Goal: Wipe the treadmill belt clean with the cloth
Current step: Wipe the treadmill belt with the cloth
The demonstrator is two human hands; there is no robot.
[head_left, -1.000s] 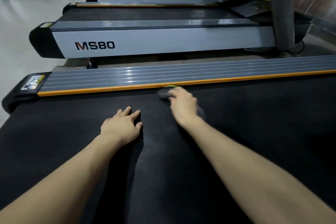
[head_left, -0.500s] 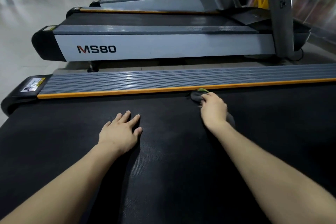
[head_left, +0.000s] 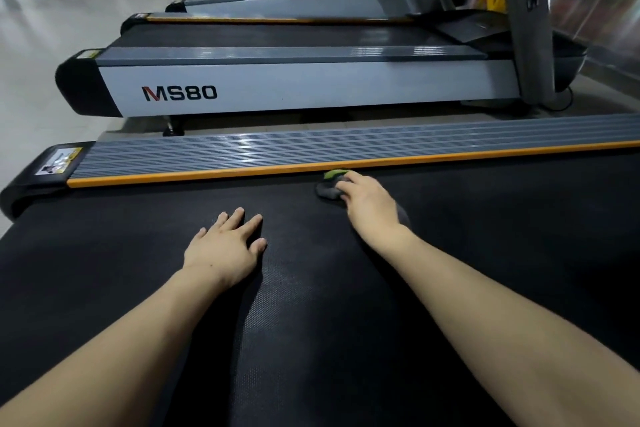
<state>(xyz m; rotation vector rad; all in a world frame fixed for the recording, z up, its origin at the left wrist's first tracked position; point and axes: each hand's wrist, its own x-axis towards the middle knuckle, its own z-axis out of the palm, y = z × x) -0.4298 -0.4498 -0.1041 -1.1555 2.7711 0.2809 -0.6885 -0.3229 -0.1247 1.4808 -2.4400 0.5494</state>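
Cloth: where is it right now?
Head view, right of centre: the cloth lies on the belt under the right hand, just beside the orange side strip.

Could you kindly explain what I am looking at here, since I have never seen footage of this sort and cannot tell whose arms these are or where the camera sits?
There is no robot here: the single picture comes from a wide-angle camera worn on a person's head, looking forward and down, so the two bare arms are the wearer's own. The wide black surface is a treadmill belt, edged at the far side by an orange strip and a grey ribbed side rail. The left hand lies flat on the belt, fingers straight, holding nothing. The right hand presses a dark grey cloth with a green patch against the belt, close to the orange strip. Beyond stands a row of further treadmills, the nearest marked MS80.
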